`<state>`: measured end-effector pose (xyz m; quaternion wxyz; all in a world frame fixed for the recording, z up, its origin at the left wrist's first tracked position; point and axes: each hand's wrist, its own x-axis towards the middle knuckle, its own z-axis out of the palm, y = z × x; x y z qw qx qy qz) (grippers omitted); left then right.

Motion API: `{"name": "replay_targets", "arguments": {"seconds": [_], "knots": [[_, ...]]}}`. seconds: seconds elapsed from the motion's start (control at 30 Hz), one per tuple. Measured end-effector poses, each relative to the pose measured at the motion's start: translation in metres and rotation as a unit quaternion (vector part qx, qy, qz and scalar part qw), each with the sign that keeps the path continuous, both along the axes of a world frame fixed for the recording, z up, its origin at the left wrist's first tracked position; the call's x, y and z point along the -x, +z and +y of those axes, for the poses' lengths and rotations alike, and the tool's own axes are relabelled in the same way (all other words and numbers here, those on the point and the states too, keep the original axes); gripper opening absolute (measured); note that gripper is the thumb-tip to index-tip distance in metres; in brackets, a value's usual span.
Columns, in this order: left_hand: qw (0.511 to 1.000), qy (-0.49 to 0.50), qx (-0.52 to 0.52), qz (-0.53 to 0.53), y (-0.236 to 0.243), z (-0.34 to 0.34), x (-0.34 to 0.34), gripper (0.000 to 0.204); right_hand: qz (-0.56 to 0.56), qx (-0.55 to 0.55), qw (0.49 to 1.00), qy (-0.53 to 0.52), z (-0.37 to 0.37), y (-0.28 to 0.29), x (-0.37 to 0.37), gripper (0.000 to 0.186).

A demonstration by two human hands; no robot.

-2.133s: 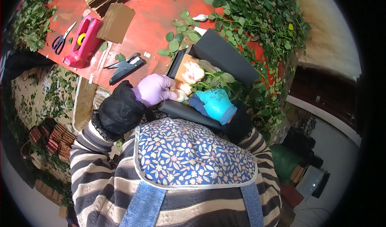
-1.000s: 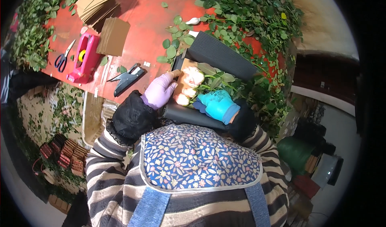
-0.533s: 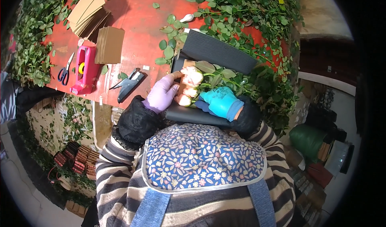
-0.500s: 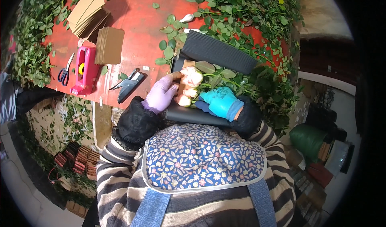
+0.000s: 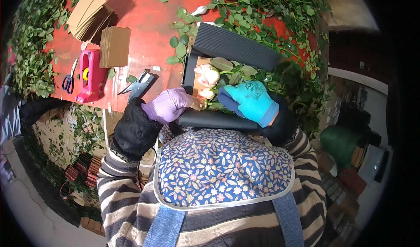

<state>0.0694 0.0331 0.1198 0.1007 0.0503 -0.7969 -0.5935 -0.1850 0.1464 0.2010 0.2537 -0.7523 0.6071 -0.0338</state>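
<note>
Pale pink roses (image 5: 207,75) lie on a strip of brown cardboard (image 5: 201,62) in a black holder (image 5: 190,72), stems and leaves pointing right. My left hand (image 5: 173,104), in a lilac glove with bare fingertips, has its fingers closed at the nearest rose (image 5: 205,93), partly covering it. My right hand (image 5: 250,100), in a turquoise glove with dark blue fingers, is closed over the rose stems just right of the blooms. Its grip hides the stems there. A ribbed black panel (image 5: 236,47) slants along the holder's far side.
Left on the red table (image 5: 146,23) are a stapler (image 5: 139,87), a pink tape dispenser (image 5: 90,78), scissors (image 5: 70,77) and stacked cardboard pieces (image 5: 114,47). Leafy stems (image 5: 280,10) heap at the far right; more foliage (image 5: 30,41) lines the left edge.
My left hand has come nearer to me, from beside the upper blooms to the nearest rose, its fingers drawing together. My right hand has shifted slightly right and turned.
</note>
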Motion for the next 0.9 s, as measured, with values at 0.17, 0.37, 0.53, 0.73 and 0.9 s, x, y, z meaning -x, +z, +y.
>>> {"name": "replay_targets", "arguments": {"seconds": [0.17, 0.37, 0.53, 0.73, 0.9], "knots": [[0.993, -0.026, -0.102, 0.059, -0.013, 0.0, 0.005, 0.031, 0.117, -0.026, 0.992, 0.037, 0.008, -0.034, -0.009, 0.02], [0.997, -0.029, -0.074, 0.0, -0.009, 0.0, 0.005, 0.029, 0.087, 0.001, 0.996, 0.022, -0.006, -0.043, -0.019, 0.016], [0.995, -0.028, -0.088, 0.034, -0.005, -0.002, 0.006, 0.032, 0.162, -0.063, 0.978, 0.114, -0.009, -0.043, -0.023, 0.019], [0.998, 0.038, -0.012, -0.04, 0.022, -0.027, 0.008, 0.037, 0.192, -0.009, 0.975, 0.111, 0.005, -0.048, -0.021, 0.02], [0.977, -0.017, 0.205, -0.052, 0.025, -0.009, 0.021, 0.037, 0.138, -0.015, 0.986, 0.089, 0.001, -0.042, -0.021, 0.016]]}}
